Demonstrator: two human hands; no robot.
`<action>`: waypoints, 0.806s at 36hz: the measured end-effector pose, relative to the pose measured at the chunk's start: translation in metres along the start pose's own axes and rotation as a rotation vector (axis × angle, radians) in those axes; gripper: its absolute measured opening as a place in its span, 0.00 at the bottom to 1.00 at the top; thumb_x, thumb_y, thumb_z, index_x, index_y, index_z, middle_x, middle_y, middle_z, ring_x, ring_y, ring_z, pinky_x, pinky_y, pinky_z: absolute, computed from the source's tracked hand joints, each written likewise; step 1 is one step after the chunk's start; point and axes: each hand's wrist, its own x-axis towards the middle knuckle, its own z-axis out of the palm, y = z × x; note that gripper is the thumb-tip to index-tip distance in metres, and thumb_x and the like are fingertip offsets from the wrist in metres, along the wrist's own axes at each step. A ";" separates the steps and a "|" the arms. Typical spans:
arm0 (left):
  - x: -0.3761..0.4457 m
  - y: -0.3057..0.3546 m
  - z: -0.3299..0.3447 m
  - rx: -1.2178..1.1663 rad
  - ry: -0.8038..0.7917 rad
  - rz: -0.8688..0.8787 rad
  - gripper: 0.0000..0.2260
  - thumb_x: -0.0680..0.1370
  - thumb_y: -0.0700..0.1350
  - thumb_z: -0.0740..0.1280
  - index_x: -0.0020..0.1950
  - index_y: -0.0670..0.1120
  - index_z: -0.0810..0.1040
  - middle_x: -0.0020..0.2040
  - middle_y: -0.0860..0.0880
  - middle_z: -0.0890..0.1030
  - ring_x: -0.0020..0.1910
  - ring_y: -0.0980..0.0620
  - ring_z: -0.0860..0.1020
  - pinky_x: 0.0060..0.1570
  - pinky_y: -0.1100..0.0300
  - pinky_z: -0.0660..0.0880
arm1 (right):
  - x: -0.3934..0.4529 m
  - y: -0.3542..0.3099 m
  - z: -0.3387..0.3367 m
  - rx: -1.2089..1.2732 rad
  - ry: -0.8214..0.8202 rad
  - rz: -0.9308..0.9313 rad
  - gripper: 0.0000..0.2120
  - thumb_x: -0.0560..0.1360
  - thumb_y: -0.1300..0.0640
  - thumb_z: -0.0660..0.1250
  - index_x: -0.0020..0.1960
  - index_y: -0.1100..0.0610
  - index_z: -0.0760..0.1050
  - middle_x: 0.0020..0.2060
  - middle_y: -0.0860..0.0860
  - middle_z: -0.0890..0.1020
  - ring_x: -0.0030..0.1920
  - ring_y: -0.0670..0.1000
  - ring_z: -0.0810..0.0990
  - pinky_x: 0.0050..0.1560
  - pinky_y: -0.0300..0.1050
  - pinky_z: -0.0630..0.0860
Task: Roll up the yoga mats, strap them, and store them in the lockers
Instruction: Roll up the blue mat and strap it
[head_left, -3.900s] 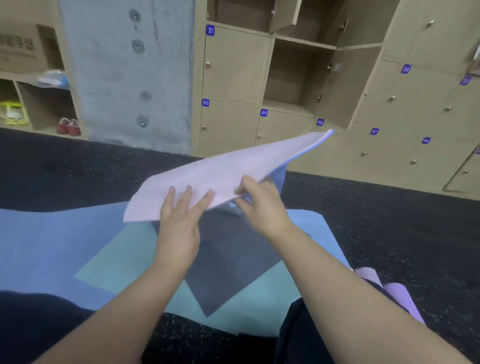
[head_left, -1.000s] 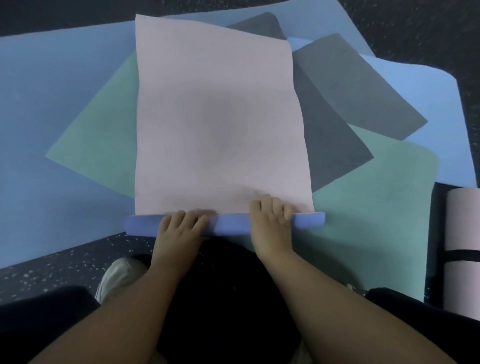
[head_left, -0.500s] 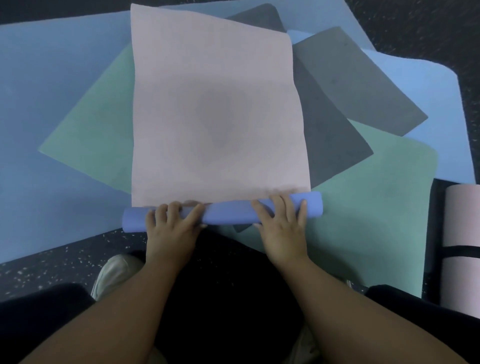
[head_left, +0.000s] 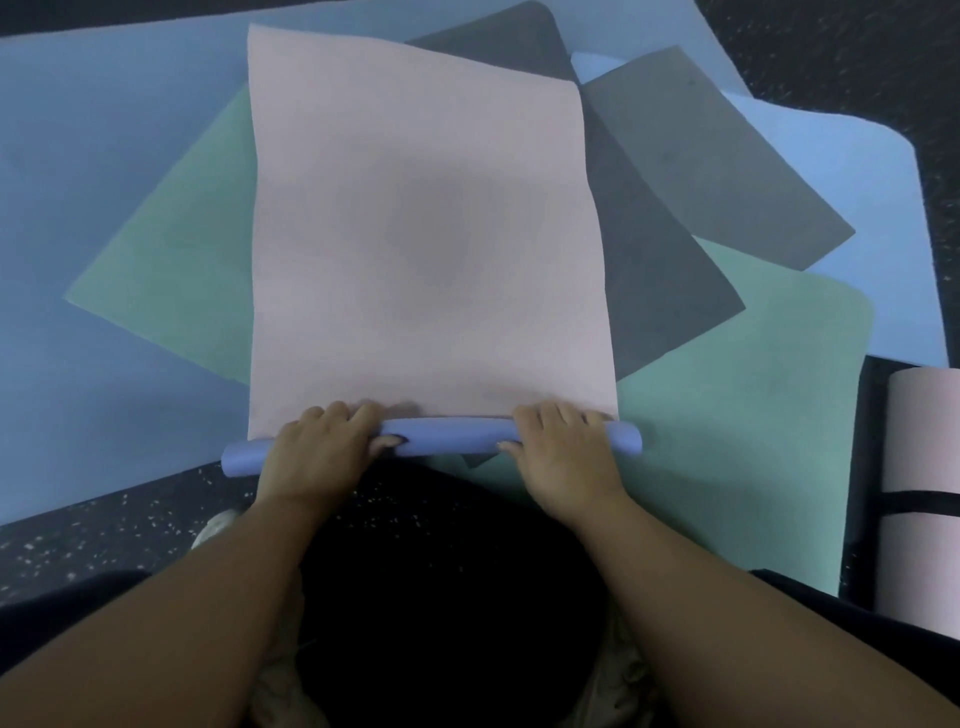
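Underneath, pink mat (head_left: 426, 234), blue rolled edge (head_left: 447, 436).

Speckled floor (head_left: 119, 525) carries blue mat (head_left: 78, 208) (bottom layer).

top mat (head_left: 426, 234) on overlapping mats (head_left: 769, 415), strapped roll (head_left: 919, 493) right

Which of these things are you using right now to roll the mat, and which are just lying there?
In use:
- pink mat, its near end rolled into a blue roll
- left hand and right hand, both gripping the roll

Just lying there:
- green mat
- grey mats
- blue mats underneath
- rolled pink mat with a black strap, already done
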 end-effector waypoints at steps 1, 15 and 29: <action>0.003 0.001 -0.002 0.003 -0.019 -0.022 0.29 0.78 0.64 0.47 0.44 0.45 0.78 0.32 0.43 0.77 0.28 0.40 0.76 0.26 0.54 0.69 | 0.003 0.001 -0.002 0.006 -0.029 -0.004 0.19 0.72 0.43 0.54 0.39 0.57 0.75 0.32 0.53 0.77 0.32 0.56 0.76 0.31 0.46 0.69; 0.025 0.014 -0.003 0.013 0.007 -0.362 0.25 0.77 0.58 0.59 0.47 0.34 0.71 0.43 0.34 0.73 0.40 0.37 0.74 0.37 0.46 0.70 | 0.042 0.003 -0.015 -0.061 -0.324 0.047 0.25 0.78 0.43 0.48 0.46 0.60 0.75 0.42 0.56 0.76 0.41 0.58 0.74 0.39 0.48 0.65; 0.018 0.032 0.011 -0.141 0.150 0.192 0.25 0.73 0.57 0.60 0.67 0.49 0.67 0.68 0.48 0.67 0.68 0.45 0.66 0.62 0.44 0.60 | 0.060 0.009 -0.014 -0.052 -0.409 0.015 0.24 0.83 0.42 0.47 0.67 0.59 0.64 0.66 0.56 0.67 0.63 0.57 0.65 0.59 0.51 0.61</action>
